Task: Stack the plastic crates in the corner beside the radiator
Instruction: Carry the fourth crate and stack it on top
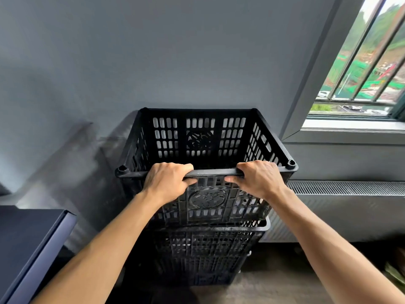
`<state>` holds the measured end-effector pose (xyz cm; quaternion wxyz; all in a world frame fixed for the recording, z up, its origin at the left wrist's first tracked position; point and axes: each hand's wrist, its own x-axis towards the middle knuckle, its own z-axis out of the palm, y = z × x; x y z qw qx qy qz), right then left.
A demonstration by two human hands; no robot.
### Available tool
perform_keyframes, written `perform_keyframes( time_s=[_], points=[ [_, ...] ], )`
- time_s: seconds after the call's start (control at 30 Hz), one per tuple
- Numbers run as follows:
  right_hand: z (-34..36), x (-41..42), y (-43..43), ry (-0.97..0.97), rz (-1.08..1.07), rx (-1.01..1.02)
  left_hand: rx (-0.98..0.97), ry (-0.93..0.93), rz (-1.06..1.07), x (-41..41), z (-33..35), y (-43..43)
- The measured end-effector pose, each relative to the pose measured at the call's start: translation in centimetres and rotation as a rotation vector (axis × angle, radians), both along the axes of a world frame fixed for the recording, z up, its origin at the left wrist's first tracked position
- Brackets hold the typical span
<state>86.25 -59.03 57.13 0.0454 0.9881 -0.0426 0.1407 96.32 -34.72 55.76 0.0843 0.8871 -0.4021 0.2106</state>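
Two bare forearms are reaching forward from the bottom edge toward two black slatted crates. Both hands are gripping the near rim of the top crate (203, 137): the left hand (167, 182) is curling its fingers over the rim with the thumb pressing the outer wall, and the right hand (258, 179) is doing likewise, just beside it, knuckles up. That crate is sitting on the lower crate (208, 249), its base slightly tilted at the lower one's rim; whether it is fully seated I cannot tell. Each crate is showing rows of slots, a round embossed emblem on its wall, and dusty grey scuffs. The stack is standing on the floor against the grey wall (153, 51), with the radiator (346, 207) just to its right under one barred window (372, 69).
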Motion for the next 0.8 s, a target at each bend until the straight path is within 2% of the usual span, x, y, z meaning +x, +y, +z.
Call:
perform_keyframes(
  time_s=[0.57, 0.8],
  points=[
    [-1.6, -1.7, 0.7, -0.133, 0.082, 0.009, -0.032, -0.022, -0.021, -0.5, -0.7, 1.6],
    [-1.3, -0.9, -1.3, -0.116, 0.092, 0.007, -0.059, -0.001, -0.005, -1.0, -0.5, -0.3]
  ],
)
